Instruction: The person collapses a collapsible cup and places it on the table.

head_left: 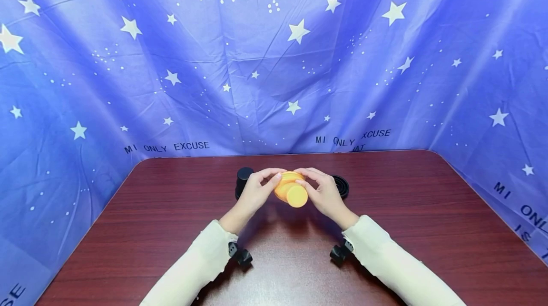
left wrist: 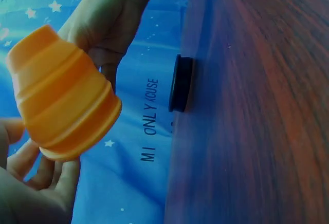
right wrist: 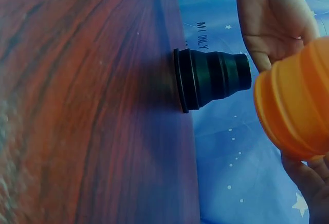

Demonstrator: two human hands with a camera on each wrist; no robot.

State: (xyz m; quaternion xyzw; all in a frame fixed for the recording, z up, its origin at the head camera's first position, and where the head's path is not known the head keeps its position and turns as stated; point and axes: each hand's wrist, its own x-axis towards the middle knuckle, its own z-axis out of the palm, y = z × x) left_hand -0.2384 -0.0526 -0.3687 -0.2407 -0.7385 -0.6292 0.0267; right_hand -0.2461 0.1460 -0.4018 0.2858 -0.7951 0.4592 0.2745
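An orange collapsible cup (head_left: 297, 196), stretched out into ringed tiers, is held up over the table between both hands. Its narrow end faces the head camera and its wide rim points away. My left hand (head_left: 255, 194) grips the rim from the left, thumb on the near side. From the right, my right hand (head_left: 326, 194) pinches the same rim. In the left wrist view the cup (left wrist: 61, 95) tapers toward the upper left, fingers at its wide end. The right wrist view shows only part of the cup (right wrist: 298, 95), cut off by the frame edge.
Behind the left hand stands a black extended collapsible cup (right wrist: 211, 77), wide end down. A flattened black ringed cup (head_left: 341, 186) lies behind the right hand. The dark red wooden table (head_left: 171, 249) ends at a blue star-printed curtain (head_left: 257, 58).
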